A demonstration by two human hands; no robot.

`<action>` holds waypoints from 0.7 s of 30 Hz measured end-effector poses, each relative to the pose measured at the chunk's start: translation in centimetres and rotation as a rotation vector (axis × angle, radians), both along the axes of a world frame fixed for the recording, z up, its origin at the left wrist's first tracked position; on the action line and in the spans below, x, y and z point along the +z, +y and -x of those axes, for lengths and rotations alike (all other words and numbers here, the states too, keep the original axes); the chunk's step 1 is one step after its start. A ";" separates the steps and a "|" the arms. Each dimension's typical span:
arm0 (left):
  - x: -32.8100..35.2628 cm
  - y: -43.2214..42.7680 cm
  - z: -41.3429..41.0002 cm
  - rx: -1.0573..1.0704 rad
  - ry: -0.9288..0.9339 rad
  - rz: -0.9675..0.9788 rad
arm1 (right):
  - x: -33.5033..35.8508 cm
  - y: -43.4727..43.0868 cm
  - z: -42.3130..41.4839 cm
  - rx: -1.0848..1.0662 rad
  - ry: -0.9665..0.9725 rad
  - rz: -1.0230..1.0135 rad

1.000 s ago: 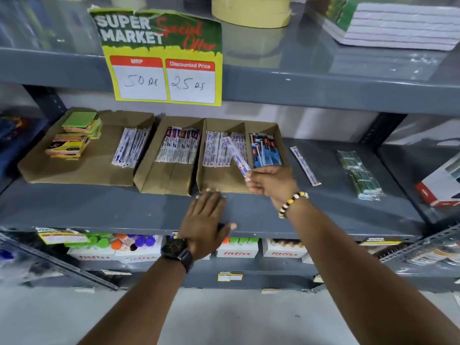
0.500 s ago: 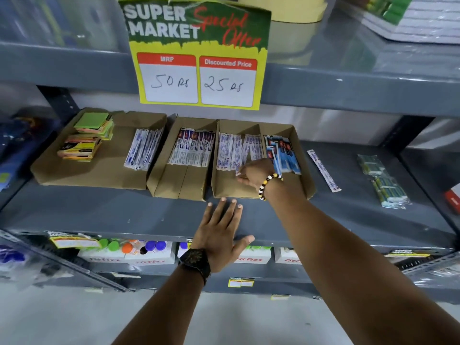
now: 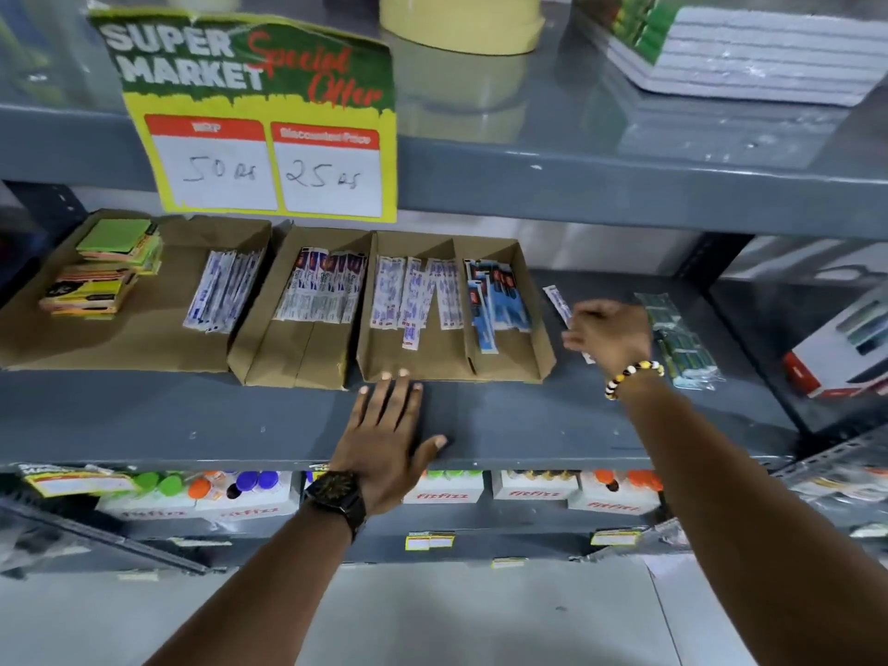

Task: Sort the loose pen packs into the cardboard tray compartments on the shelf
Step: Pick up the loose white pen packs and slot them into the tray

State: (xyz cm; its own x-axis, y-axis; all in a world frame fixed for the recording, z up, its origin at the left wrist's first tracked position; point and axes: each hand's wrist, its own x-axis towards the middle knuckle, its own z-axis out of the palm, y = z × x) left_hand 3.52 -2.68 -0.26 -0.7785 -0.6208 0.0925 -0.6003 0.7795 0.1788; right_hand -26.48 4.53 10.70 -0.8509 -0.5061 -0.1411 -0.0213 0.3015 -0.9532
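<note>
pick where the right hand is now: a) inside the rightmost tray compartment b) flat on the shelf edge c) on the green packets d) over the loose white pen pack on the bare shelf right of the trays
d: the right hand hovers over the loose white pen pack on the grey metal shelf, outside the brown cardboard tray.

You have a single view, from the camera on your head, facing forward and slightly down at the grey middle shelf [image 3: 480, 415] from arm's reach. The wide lens bends the upper shelf edge [image 3: 624, 185] and takes in the floor [image 3: 480, 617] below. Both forearms enter from the bottom edge; no second view overlaps it.
</note>
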 end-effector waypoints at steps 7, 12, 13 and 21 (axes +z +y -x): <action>-0.2 -0.8 1.6 0.080 -0.054 0.010 | -3.8 2.9 4.7 0.120 0.642 -0.632; -0.5 -0.8 1.8 0.097 -0.050 0.003 | -6.1 2.0 4.7 0.063 0.566 -0.657; -0.5 -0.8 1.8 0.097 -0.051 -0.001 | -6.4 1.9 4.6 0.052 0.561 -0.667; -0.6 -1.0 1.6 0.093 -0.047 -0.023 | -6.4 1.1 4.3 0.039 0.512 -0.634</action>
